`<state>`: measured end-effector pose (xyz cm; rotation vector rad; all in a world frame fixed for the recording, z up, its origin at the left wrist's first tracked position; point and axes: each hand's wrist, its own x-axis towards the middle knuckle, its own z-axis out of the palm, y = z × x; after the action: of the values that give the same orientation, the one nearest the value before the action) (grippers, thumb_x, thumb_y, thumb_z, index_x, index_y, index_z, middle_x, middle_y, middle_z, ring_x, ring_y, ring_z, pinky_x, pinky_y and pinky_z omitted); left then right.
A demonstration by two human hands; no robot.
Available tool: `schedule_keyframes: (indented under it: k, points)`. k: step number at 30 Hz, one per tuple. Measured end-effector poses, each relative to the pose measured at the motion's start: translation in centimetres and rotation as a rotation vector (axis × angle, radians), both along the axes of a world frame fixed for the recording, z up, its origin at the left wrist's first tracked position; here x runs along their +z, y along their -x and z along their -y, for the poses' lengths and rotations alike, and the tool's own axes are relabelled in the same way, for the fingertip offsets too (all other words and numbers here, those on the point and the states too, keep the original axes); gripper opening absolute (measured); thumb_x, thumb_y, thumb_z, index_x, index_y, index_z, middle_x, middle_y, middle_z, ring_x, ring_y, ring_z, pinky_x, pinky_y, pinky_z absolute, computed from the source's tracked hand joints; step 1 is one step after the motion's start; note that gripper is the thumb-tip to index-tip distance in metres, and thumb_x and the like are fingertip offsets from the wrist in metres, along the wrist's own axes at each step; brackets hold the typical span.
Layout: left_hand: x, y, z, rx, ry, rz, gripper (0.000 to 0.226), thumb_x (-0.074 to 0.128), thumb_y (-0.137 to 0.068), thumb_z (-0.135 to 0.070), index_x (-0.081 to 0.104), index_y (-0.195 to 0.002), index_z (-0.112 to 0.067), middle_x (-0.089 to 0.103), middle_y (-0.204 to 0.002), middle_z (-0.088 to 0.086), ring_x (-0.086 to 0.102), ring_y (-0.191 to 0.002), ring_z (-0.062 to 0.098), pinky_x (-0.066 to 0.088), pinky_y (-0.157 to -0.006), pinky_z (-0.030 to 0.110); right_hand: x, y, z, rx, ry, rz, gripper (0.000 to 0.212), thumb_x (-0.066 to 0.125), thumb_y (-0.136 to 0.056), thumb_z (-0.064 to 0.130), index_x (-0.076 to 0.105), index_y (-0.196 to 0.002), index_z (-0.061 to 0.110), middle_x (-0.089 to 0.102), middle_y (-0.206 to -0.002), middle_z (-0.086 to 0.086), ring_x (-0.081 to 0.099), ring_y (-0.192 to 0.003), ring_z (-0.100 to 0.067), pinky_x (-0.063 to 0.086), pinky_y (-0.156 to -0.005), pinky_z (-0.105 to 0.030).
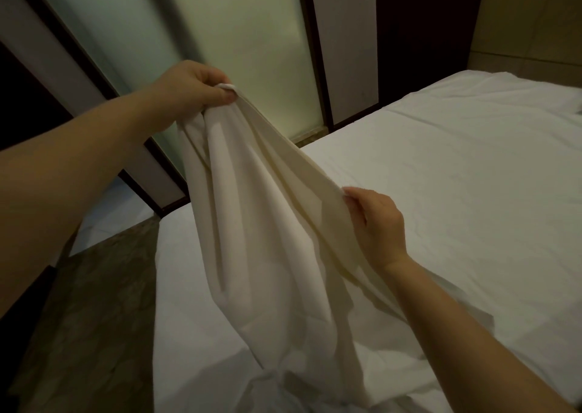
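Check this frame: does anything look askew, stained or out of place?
Nothing damaged or spilled. The white cloth held by the left hand and right hand hangs bunched; the bed sheet is lightly wrinkled.

Cloth (267, 223): centre, hung above bed, lower end gathered on it at 6 o'clock.
Left hand (192, 86): 11 o'clock of cloth, gripping top corner.
Right hand (378, 223): 3 o'clock of cloth, pinching its edge.
Bed (472, 176): beneath and behind cloth, from 6 round to 2 o'clock.
Floor (94, 302): 8 o'clock, left of bed.
Glass panels (236, 34): 12 o'clock, behind bed.
Wall (529, 18): 1 o'clock, beyond bed.
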<state>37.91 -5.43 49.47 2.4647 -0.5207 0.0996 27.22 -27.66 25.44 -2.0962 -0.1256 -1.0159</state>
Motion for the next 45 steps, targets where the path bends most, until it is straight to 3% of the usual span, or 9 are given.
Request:
schedule_keyframes:
  k: [3,10,15,18,25,31,35,39,45]
  points:
    - [0.0,-0.1,0.1,0.003,-0.029,0.015,0.016,0.068,-0.08,-0.017,0.066,-0.066,-0.025,0.056,-0.049,-0.019,0.049,-0.049,-0.007,0.038,-0.053,0.004,0.1,-0.1,0.0,0.04,0.021,0.029,0.026,0.048,-0.09,0.022,0.07,-0.089,0.008,0.071,-0.083,-0.004,0.062,-0.076,-0.02,0.048,-0.072,-0.03]
    - [-0.1,-0.2,0.6,0.011,-0.051,0.04,0.019,0.066,-0.084,-0.014,0.061,-0.069,-0.024,0.054,-0.046,-0.019,0.047,-0.046,-0.007,0.036,-0.05,0.005,-0.8,-0.1,-0.7,0.177,0.175,-0.132,0.029,0.046,-0.093,0.03,0.069,-0.095,0.013,0.062,-0.119,-0.009,0.054,-0.112,-0.028,0.041,-0.093,-0.038]
    - [0.3,0.2,0.6,0.003,-0.022,0.005,0.013,0.067,-0.071,-0.026,0.069,-0.061,-0.033,0.056,-0.048,-0.019,0.049,-0.048,-0.006,0.038,-0.052,0.005,-0.7,-0.5,-0.5,0.06,0.128,-0.023,0.032,0.046,-0.092,0.021,0.072,-0.092,0.002,0.071,-0.095,-0.011,0.065,-0.085,-0.029,0.052,-0.08,-0.035]
    - [0.1,0.1,0.4,0.007,-0.02,0.016,0.013,0.067,-0.078,-0.019,0.066,-0.066,-0.025,0.056,-0.048,-0.019,0.049,-0.048,-0.006,0.038,-0.052,0.005,-0.2,-0.7,-0.2,0.028,0.105,-0.01,0.031,0.048,-0.09,0.02,0.073,-0.089,0.0,0.071,-0.087,-0.011,0.065,-0.075,-0.029,0.05,-0.074,-0.03]
    - [0.6,0.2,-0.1,0.006,-0.017,-0.012,0.008,0.068,-0.073,-0.025,0.067,-0.065,-0.027,0.059,-0.052,-0.019,0.051,-0.051,-0.008,0.041,-0.053,0.005,3.8,-0.2,4.0,-0.052,0.138,-0.003,0.033,0.041,-0.091,0.017,0.068,-0.099,0.0,0.068,-0.094,-0.015,0.063,-0.08,-0.032,0.046,-0.075,-0.028]
    - [2.4,1.3,2.4,-0.024,0.001,0.102,0.009,0.068,-0.074,-0.022,0.062,-0.068,-0.026,0.056,-0.048,-0.021,0.049,-0.049,-0.01,0.036,-0.051,0.003,6.7,-1.1,6.3,-0.16,0.265,-0.352,0.026,0.041,-0.098,0.021,0.065,-0.095,0.009,0.065,-0.092,-0.01,0.05,-0.076,-0.025,0.029,-0.065,-0.03]
    - [3.6,2.3,3.9,-0.022,0.066,0.142,0.019,0.068,-0.075,-0.016,0.065,-0.059,-0.026,0.051,-0.043,-0.018,0.045,-0.044,-0.005,0.033,-0.046,0.006,3.3,-0.6,5.9,-0.082,0.252,-0.548,0.027,0.039,-0.098,0.021,0.062,-0.088,0.013,0.062,-0.087,-0.004,0.051,-0.074,-0.019,0.034,-0.064,-0.028]
    - [4.5,3.8,4.6,-0.014,0.093,0.129,0.035,0.066,-0.08,-0.008,0.068,-0.053,-0.031,0.049,-0.041,-0.017,0.042,-0.041,-0.003,0.031,-0.044,0.007,2.7,0.2,4.9,0.024,0.036,-0.429,0.024,0.046,-0.097,0.018,0.068,-0.099,0.008,0.063,-0.095,-0.007,0.053,-0.08,-0.019,0.037,-0.07,-0.026]
    - [4.8,6.0,4.6,0.03,0.099,0.092,0.03,0.067,-0.074,-0.015,0.068,-0.053,-0.037,0.05,-0.042,-0.016,0.043,-0.042,-0.002,0.033,-0.045,0.008,1.6,2.3,3.5,-0.033,0.041,-0.301,0.036,0.055,-0.091,0.041,0.067,-0.102,0.009,0.066,-0.099,-0.007,0.06,-0.086,-0.026,0.047,-0.076,-0.038]
